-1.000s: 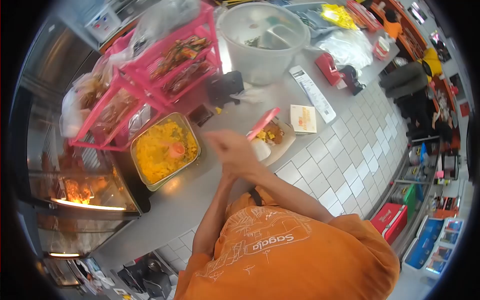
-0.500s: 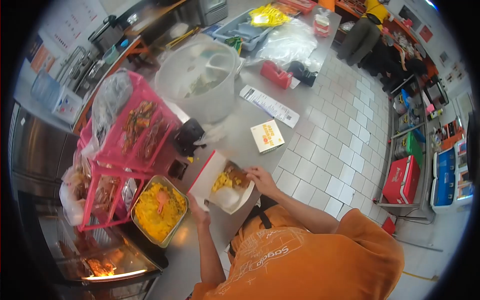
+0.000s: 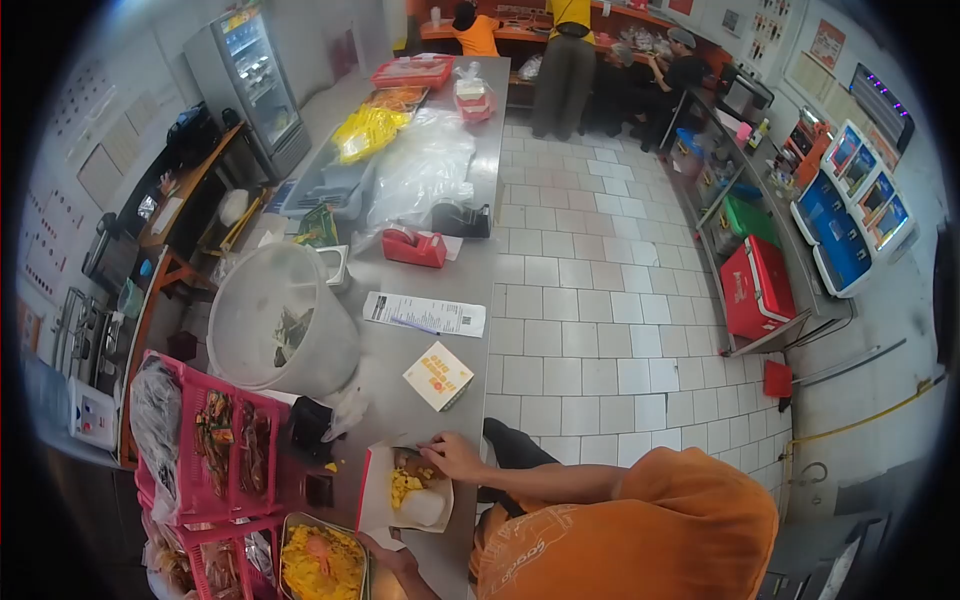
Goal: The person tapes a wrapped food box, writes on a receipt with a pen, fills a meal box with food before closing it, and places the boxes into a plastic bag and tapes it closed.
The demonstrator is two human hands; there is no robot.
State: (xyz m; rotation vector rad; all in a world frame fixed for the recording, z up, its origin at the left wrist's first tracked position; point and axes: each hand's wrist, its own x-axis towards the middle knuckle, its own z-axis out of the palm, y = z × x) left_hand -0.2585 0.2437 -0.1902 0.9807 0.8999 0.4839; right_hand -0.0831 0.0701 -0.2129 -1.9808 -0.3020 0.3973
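Note:
An open white takeaway box (image 3: pixel 420 512) with a red-edged lid stands tilted at the counter's near edge. Inside are yellow rice (image 3: pixel 404 486), a white round item that looks like a cup (image 3: pixel 424 507) and brown food beside the rice. My left hand (image 3: pixel 388 560) grips the box's lower left side by a white flap. Over the far right rim, my right hand (image 3: pixel 455 457) has its fingers bent together at the brown food; what they pinch is hidden. A metal tray of yellow rice (image 3: pixel 318 562), with an orange scoop (image 3: pixel 318 545) in it, sits left of my left hand.
Pink baskets (image 3: pixel 180 440) with packed food and a big translucent bucket (image 3: pixel 280 320) stand left. Beyond the box lie a closed carton (image 3: pixel 438 376), a receipt (image 3: pixel 424 314) and a red tape dispenser (image 3: pixel 413 248). Several people are at the far counter.
My view has swung up and to the right, so the box and hands appear lower. Both hands stay at the box, the right one still at its far rim.

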